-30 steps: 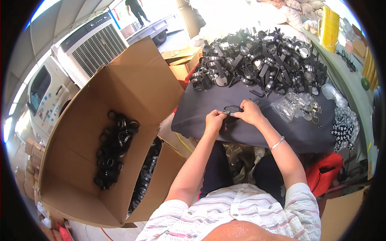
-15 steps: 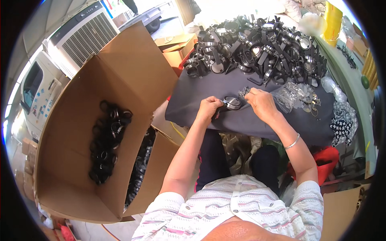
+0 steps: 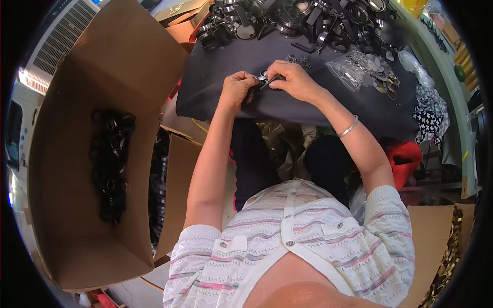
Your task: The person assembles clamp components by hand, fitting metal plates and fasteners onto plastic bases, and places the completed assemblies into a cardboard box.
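Over the near part of the dark cloth on the table, both hands meet at a small watch-like piece with a round metal case and black band. My left hand is closed, pinching its left side between thumb and fingertips. A dark strap end is pinched in my closed right hand, which partly hides the piece. Just beyond my right hand lies a small heap of tiny metal parts. A large pile of similar black-banded pieces covers the far side of the table.
Right of my hands lie a clear plastic bag of small parts and loose metal pieces. A tall open carton with black-banded pieces stands left. Another carton stands beside it. A red item sits below the table's right side.
My right hand has moved left from the small parts to the watch-like piece and now grips its strap. My left hand still holds the piece. The view has tilted down.
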